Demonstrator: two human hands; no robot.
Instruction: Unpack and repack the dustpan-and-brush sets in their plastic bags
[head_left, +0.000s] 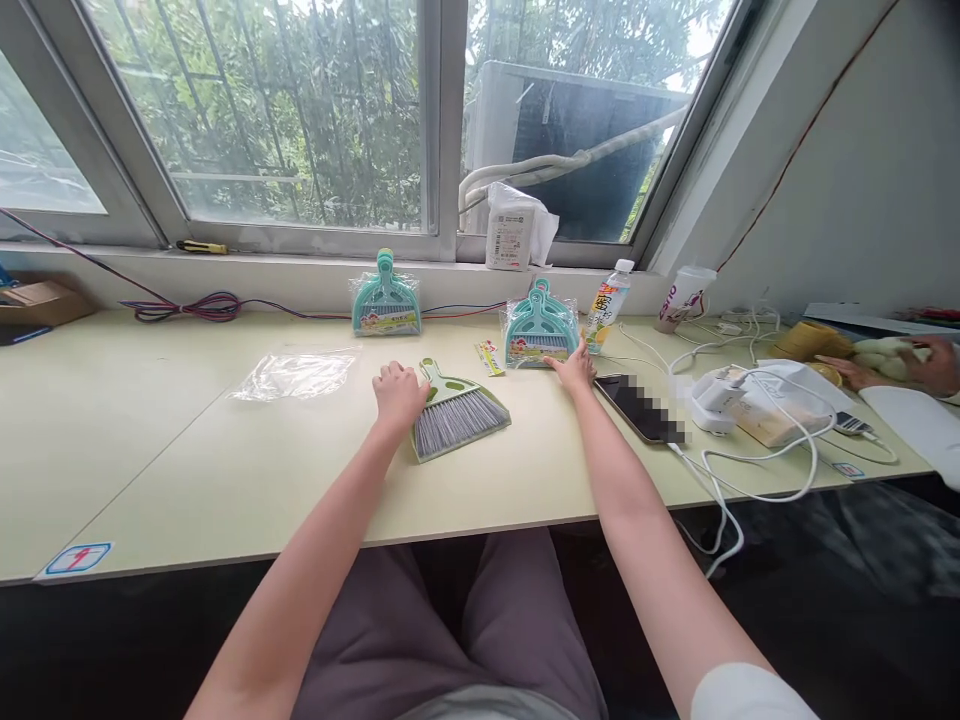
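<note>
A green dustpan with a grey-bristled hand brush (459,420) lies unwrapped on the table. My left hand (400,398) is closed at its upper left edge, fingers curled and thumb against the set; the exact contact is partly hidden. Farther right, a teal dustpan and brush set in clear plastic (540,322) stands near the sill. My right hand (574,368) grips its lower right corner, thumb in front and fingers at the side. Between the two sets lies a small yellow-green label card (490,358). Another wrapped teal set (386,300) stands behind, to the left.
Crumpled clear plastic (296,376) lies at left. Beside my right hand are a drink bottle (609,305) and a phone (641,410). White cables (795,465), a charger (716,395) and a cup (684,298) occupy the right. Another person's hand (934,365) shows at far right.
</note>
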